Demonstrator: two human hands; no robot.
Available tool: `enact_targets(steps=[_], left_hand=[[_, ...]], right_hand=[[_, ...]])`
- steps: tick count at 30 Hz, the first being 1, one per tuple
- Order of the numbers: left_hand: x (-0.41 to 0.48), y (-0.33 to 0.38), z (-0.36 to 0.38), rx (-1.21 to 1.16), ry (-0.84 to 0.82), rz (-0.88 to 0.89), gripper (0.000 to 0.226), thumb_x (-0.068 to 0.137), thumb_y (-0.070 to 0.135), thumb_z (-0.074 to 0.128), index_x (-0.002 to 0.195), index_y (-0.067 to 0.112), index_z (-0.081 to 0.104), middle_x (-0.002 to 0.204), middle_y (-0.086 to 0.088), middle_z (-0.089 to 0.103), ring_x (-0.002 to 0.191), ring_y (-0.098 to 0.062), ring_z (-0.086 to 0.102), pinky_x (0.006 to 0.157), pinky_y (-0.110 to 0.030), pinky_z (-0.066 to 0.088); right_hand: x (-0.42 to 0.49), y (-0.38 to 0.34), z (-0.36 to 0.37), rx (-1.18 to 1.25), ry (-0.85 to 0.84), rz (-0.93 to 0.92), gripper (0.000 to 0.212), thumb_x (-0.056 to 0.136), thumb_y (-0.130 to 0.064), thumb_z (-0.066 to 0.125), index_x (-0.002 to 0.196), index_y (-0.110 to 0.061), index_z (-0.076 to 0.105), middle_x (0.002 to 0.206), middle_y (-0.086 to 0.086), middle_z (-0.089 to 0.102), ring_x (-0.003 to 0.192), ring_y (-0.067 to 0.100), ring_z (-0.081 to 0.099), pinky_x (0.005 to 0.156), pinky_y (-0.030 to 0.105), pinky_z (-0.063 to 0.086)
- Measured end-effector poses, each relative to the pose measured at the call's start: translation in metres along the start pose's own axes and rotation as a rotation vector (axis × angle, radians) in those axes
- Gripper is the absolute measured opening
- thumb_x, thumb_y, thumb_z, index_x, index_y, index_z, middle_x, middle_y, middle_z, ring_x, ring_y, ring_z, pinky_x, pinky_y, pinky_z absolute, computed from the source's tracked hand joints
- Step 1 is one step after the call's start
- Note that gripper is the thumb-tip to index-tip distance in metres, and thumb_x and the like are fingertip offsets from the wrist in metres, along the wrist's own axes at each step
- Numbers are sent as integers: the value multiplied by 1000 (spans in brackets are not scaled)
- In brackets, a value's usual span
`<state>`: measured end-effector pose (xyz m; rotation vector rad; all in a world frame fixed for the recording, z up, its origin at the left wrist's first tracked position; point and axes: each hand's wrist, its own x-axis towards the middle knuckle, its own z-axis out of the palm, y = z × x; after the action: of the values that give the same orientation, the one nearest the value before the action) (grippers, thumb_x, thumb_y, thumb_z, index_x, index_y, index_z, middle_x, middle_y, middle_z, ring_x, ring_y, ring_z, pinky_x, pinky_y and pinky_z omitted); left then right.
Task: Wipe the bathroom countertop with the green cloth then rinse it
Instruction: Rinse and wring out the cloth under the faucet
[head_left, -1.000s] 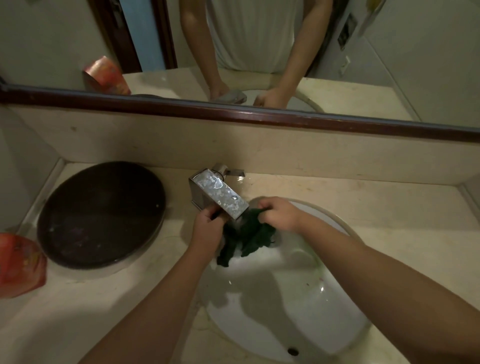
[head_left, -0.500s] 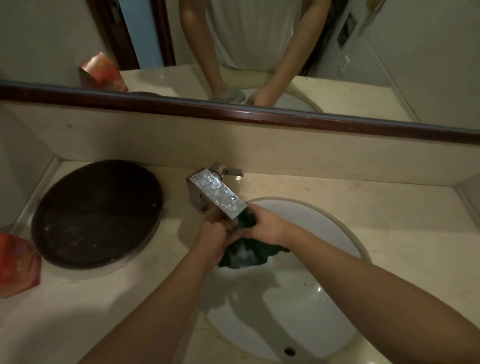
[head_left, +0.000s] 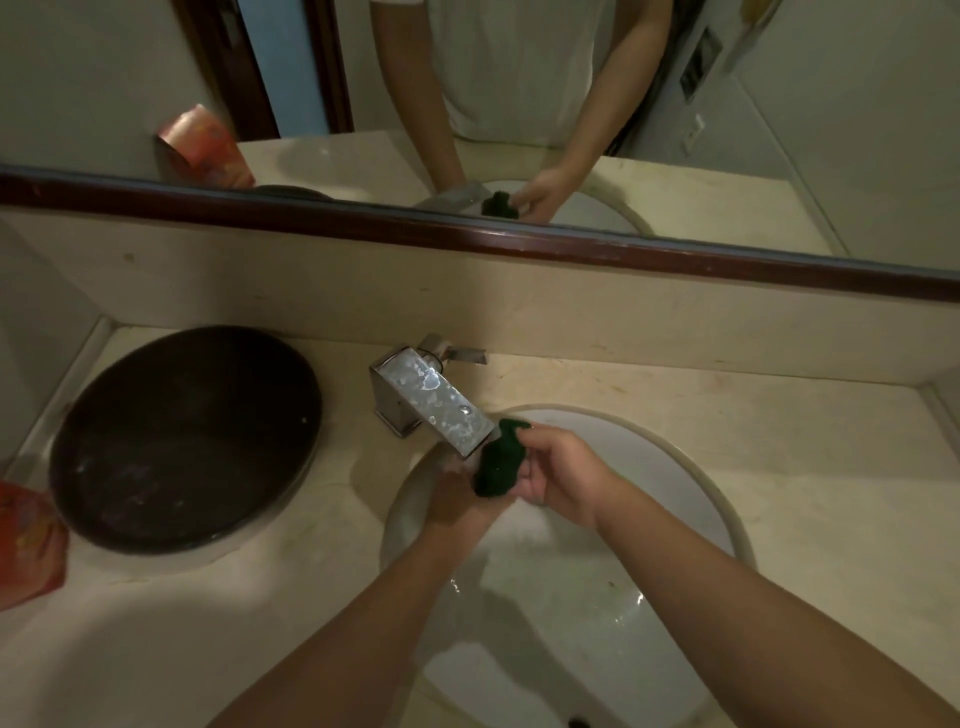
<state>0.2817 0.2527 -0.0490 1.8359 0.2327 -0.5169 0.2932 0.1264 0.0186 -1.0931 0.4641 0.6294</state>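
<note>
The green cloth (head_left: 501, 460) is bunched into a small dark wad right under the spout of the square chrome faucet (head_left: 434, 402), over the back of the white oval sink (head_left: 691, 499). My right hand (head_left: 558, 475) grips the wad from the right. My left hand (head_left: 460, 501) cups it from below and the left, partly in shadow. The beige marble countertop (head_left: 779, 415) surrounds the sink.
A large dark round tray (head_left: 182, 441) lies on the counter left of the faucet. A red packet (head_left: 28, 545) sits at the far left edge. The backsplash and a dark-framed mirror (head_left: 467, 228) rise behind the faucet. The drain hole (head_left: 576, 722) is at the bottom edge.
The cloth hung loose and spread between my hands before; now it is squeezed into a tight wad. Both hands have drawn together under the spout.
</note>
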Motion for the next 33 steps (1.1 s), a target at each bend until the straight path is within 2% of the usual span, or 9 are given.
enact_targets(steps=[3, 6, 10, 12, 15, 21, 27, 30, 33], left_hand=[[3, 4, -8, -165, -54, -139, 19, 82, 15, 73, 98, 8, 66, 68, -3, 65, 56, -10, 61, 51, -20, 46], [16, 0, -21, -287, 21, -297, 19, 91, 16, 62, 110, 14, 63, 85, -6, 66, 67, -10, 62, 60, -19, 50], [22, 6, -24, -928, -98, -397, 64, 60, 30, 83, 114, 2, 64, 105, -24, 66, 77, -32, 64, 71, -41, 55], [19, 12, -21, -1119, -102, -393, 41, 74, 29, 71, 106, 4, 66, 104, -19, 68, 92, -33, 64, 88, -48, 52], [15, 24, -20, -1233, -116, -338, 23, 86, 26, 53, 88, 7, 66, 92, -14, 68, 87, -29, 64, 90, -44, 48], [28, 21, -26, -1140, -13, -270, 32, 98, 34, 41, 105, 6, 55, 92, -14, 62, 83, -29, 60, 81, -42, 50], [34, 16, -17, -1265, 125, -308, 32, 98, 35, 43, 102, 7, 57, 90, -11, 58, 84, -25, 58, 85, -38, 47], [33, 14, -11, -1260, 109, -317, 33, 98, 35, 37, 81, 12, 54, 80, -8, 51, 76, -22, 52, 73, -35, 43], [36, 12, -8, -1180, 125, -395, 35, 96, 37, 33, 81, 11, 50, 81, -9, 50, 75, -20, 50, 70, -32, 40]], right_hand=[[-7, -6, -9, 236, -69, -71, 42, 92, -22, 40, 125, 1, 49, 105, 23, 65, 91, 31, 67, 76, 39, 58], [1, 4, -30, 418, 99, -58, 44, 94, -42, 48, 121, -8, 56, 112, 21, 66, 102, 32, 66, 93, 44, 53], [28, 41, -34, 164, 396, 191, 35, 93, -36, 55, 115, -9, 60, 91, 8, 72, 67, 16, 67, 55, 28, 53], [40, 53, -24, 26, 513, 247, 24, 91, -33, 55, 107, -16, 64, 95, 4, 68, 79, 15, 62, 67, 28, 49], [53, 56, -10, 80, 525, 278, 29, 87, -44, 61, 106, -23, 66, 107, 6, 70, 100, 25, 64, 87, 37, 53], [58, 46, -2, 476, 272, 147, 56, 93, -54, 46, 122, -10, 63, 116, 20, 69, 108, 36, 66, 97, 48, 50], [76, 54, 16, 125, 415, 142, 70, 71, -68, 64, 119, -17, 65, 105, 8, 74, 92, 24, 73, 88, 41, 55], [76, 58, 20, 36, 529, 127, 45, 91, -45, 52, 116, -9, 63, 113, 16, 69, 74, 17, 63, 66, 27, 50], [70, 53, 23, 35, 522, 83, 14, 91, -25, 52, 91, -14, 62, 99, 14, 65, 69, 18, 59, 70, 29, 50]])
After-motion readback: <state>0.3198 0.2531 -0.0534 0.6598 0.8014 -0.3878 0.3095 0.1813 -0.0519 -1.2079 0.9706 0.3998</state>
